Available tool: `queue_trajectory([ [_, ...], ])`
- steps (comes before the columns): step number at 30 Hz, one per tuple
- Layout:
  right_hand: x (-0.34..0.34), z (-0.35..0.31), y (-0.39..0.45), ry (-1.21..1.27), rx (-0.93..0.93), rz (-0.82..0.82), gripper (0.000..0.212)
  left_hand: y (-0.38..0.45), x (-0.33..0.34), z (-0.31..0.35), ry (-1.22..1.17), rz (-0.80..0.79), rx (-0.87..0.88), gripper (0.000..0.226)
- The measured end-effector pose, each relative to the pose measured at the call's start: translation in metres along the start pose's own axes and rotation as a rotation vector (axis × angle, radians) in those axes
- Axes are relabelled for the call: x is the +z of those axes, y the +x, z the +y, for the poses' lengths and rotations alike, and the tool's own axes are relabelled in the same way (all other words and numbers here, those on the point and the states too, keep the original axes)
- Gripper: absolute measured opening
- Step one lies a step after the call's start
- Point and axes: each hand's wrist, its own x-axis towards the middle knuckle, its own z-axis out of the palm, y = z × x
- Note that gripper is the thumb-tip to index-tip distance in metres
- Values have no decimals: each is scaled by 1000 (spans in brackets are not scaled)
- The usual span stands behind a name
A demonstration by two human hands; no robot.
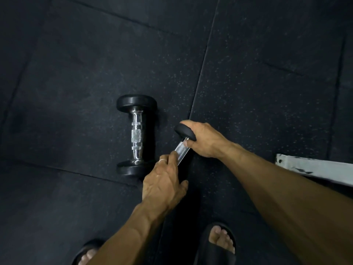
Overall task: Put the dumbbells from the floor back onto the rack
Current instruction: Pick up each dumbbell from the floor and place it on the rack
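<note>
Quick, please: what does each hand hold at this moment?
Left hand: grips the near end of the small black-and-chrome dumbbell.
Right hand: grips the same dumbbell's far black head.

Both forearms are bare — no sleeves reach into view. A thin pale ring (162,160) circles one of the fingers of the left hand (164,180). The feet wear black open-toed rubber slide sandals (208,249) — toes showing.

The floor (76,73) is black rubber flecked with pale specks. At 9 o'clock of the hands, the lying dumbbell (136,136) has matte black heads and a chrome handle with cross-hatched knurled bands. The slides (219,243) are black; at 3 o'clock, the metal bar (313,167) is chipped white.
</note>
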Motion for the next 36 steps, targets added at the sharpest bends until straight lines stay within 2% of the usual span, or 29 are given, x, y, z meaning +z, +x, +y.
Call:
queue_trajectory([
  [6, -1, 28, -17, 50, -7, 38, 49, 6, 17, -5, 85, -185, 5, 97],
  [10, -7, 42, -24, 50, -32, 33, 38, 13, 28, -9, 188, -231, 21, 89],
  [16, -20, 43, -41, 5, -46, 11, 36, 3, 31, -2, 3, -217, 12, 82],
  [20, -38, 27, -66, -20, -59, 4, 24, -18, 16, 8, -93, -222, 8, 82],
  [27, -96, -28, -134, 17, -90, 79, 31, -65, -64, 38, -60, -192, 71, 87],
  [32, -159, -80, -194, 49, -109, 194, 42, -102, -154, 75, -11, -114, 166, 76],
  [36, -215, -124, -253, 55, -127, 279, 43, -137, -232, 112, 73, -73, 239, 77],
])
